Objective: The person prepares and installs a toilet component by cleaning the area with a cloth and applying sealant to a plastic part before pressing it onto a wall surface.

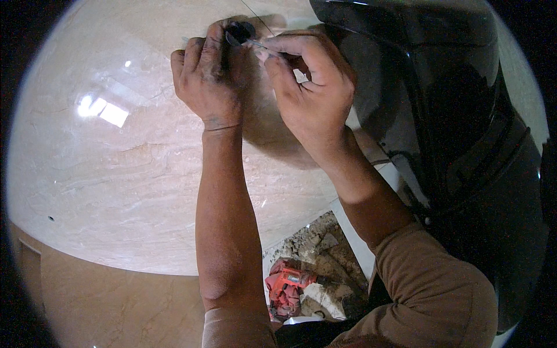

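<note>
My left hand [209, 72] has its fingers curled against a small black round piece [239, 32] at the glossy beige marbled surface. Whether that piece stands out from the surface or lines an opening is hard to tell. A thin, grey, rod-like piece [255, 43] is pinched between the thumb and forefinger of my right hand [316, 81]. Its tip meets the black piece between my two hands. Dark smudges show on my left fingers. Part of the black piece is hidden behind those fingers.
A large glossy black fixture [458, 110] stands close along my right. Below lie rubble [313, 238], a red tool [293, 277] and a crumpled red cloth [285, 301]. The marbled surface [116, 168] spreads to the left, above a brown tiled area [122, 307].
</note>
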A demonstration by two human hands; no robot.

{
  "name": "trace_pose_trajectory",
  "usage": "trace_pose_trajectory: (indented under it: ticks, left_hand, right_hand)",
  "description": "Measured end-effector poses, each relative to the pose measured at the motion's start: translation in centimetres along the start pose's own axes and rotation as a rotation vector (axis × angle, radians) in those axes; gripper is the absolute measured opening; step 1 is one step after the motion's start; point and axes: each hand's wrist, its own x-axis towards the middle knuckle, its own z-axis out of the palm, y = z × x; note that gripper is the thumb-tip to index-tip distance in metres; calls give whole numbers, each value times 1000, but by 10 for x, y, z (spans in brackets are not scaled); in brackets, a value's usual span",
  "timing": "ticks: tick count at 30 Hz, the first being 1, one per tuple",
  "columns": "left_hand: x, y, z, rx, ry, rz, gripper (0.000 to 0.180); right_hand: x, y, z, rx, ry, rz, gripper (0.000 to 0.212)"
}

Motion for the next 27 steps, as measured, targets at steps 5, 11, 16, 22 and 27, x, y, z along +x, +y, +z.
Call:
trace_pose_trajectory:
  ticks: [5,11,16,22,27]
  left_hand:
    - [-1,-2,1,-44,20,-10,40]
    - [1,1,-2,-74,25,-15,41]
    - [1,0,-7,-56,-2,-43,44]
    - [1,1,-10,-68,-17,-40,42]
    - [0,0,-7,-63,-10,-34,43]
  right_hand:
    - [4,1,4,-29,-12,4,17]
    - [9,-1,8,-39,-28,27,14]
    - [12,-8,11,-71,-86,39,10]
    - [16,-8,14,-117,-113,-21,10]
    - [19,-5,13,-161,-122,-32,13]
